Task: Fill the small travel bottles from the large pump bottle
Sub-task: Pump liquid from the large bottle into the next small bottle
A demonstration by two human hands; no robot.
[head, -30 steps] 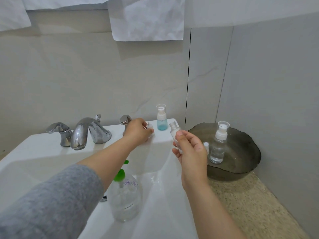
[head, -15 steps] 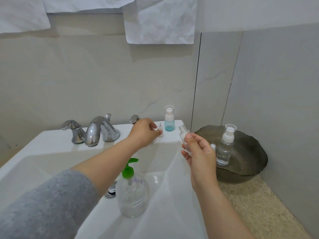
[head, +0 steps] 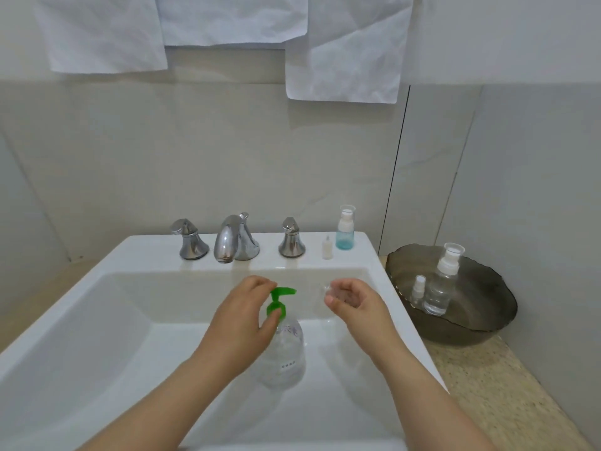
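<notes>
Over the sink (head: 97,320), head view: left hand (head: 240,317) sits curled on the green pump head (head: 280,299) of the pump bottle (head: 286,353), fingers over the top and thumb against the collar. That reads as a grip for pressing down while steadying the neck. Bottle body stands in the basin straight below that grip, probably so any drips land in the sink. Spout points away from the left grip toward the right hand (head: 354,304), just beside it but not touching. Right hand is closed loosely round a small bottle (head: 327,289), clear and blurred; its open end seems turned toward the spout, though I cannot tell how close the mouth is. Judged step: lining the mouth up under the spout before the first pump. Beyond both grips, on the back ledge, a white cap (head: 326,247) stands alone, likely set aside to leave the held bottle open; a blue bottle (head: 344,234) stands just beside it, capped. Tap (head: 232,239) is farther along the ledge, past the left grip. Outboard of the right grip, well apart, a dark bowl (head: 481,327) holds a tall bottle (head: 442,284) and a mini bottle (head: 418,289), both capped, apparently waiting or finished; fill levels are unclear. Risk: spout and narrow mouth misaligned, liquid running over the fingers.
</notes>
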